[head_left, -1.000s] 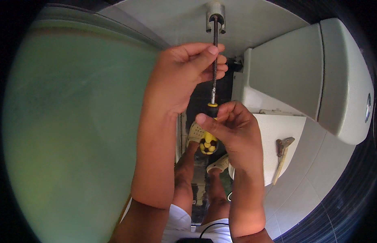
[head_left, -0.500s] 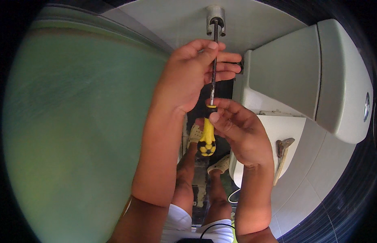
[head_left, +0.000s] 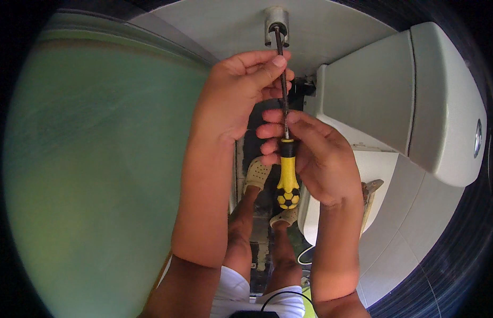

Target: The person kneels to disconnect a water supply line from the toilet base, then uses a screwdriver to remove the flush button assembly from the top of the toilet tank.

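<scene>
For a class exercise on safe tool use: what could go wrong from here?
The thumb of the right hand lies at the screwdriver shaft rather than the yellow handle, so the grip might slip. The left hand pinches that shaft near the metal fitting and could get scraped. The hammer-like tool near the edge of the toilet lid might fall.

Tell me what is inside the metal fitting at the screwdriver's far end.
The shaft of the screwdriver runs up into the dark opening of the metal fitting. Its tip and anything deeper inside cannot be seen, so what it meets there is unclear.
</scene>
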{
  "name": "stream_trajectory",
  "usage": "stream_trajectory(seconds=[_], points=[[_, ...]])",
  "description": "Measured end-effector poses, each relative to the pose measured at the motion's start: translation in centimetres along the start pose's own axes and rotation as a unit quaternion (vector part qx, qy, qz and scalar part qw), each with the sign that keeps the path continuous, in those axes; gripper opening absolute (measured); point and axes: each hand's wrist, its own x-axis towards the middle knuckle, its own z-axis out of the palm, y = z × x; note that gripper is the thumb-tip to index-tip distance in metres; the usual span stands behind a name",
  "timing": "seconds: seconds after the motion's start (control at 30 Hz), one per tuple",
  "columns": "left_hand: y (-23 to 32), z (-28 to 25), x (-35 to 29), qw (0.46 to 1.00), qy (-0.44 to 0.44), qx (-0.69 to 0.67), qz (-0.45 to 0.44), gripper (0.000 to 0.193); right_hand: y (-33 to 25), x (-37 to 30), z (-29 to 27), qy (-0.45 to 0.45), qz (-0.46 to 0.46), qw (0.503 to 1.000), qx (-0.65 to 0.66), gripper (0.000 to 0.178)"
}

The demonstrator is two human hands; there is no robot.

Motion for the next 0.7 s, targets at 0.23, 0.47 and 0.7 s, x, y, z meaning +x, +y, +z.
stream_trajectory(seconds=[0.23, 0.47, 0.7], points=[[0.1, 0.3, -0.7, 0.998, 0.061, 0.012, -0.009, 0.038, -0.4, 1.4, -0.2, 0.062, -0.019, 0.987, -0.144, 0.024], [-0.3, -0.1, -0.5, 0.998, 0.059, 0.027, 0.017, 0.034, 1.1, 2.1, 0.6, 0.121, -0.063, 0.977, -0.161, 0.026], [-0.3, -0.1, -0.7, 0.998, 0.048, -0.021, -0.02, 0.036, 0.8, 2.1, 1.2, 0.07, -0.048, 0.982, -0.171, 0.027]])
